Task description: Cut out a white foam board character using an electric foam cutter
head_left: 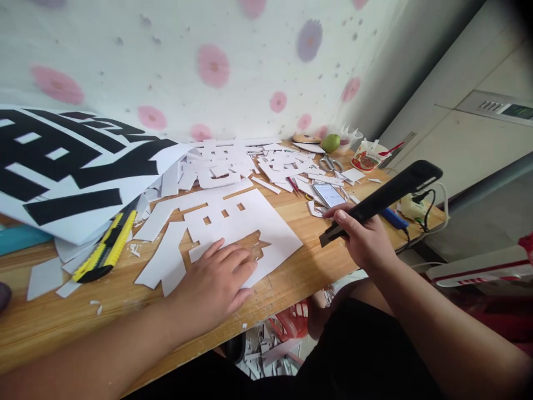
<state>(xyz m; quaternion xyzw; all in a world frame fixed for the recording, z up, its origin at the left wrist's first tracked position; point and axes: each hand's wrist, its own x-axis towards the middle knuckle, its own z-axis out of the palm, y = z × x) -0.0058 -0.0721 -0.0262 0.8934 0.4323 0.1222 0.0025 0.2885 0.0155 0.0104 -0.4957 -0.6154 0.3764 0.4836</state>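
My left hand [216, 278] lies flat with fingers stretched out on a white sheet [250, 219] that has shapes cut out of it, on the wooden table [83, 311]. My right hand [362, 236] is closed round the lower end of a long black tool [387, 197], held up above the table's right part and slanting up to the right. A yellow and black utility knife [106, 247] rests to the left of the sheet.
Large sheets with black printed shapes [70, 166] lie at the left. White paper cut-outs [250, 164] cover the back of the table, with a phone [328, 194], scissors [331, 163], a green fruit [331, 143] and a snack cup [366, 158]. Scraps litter the floor [266, 350].
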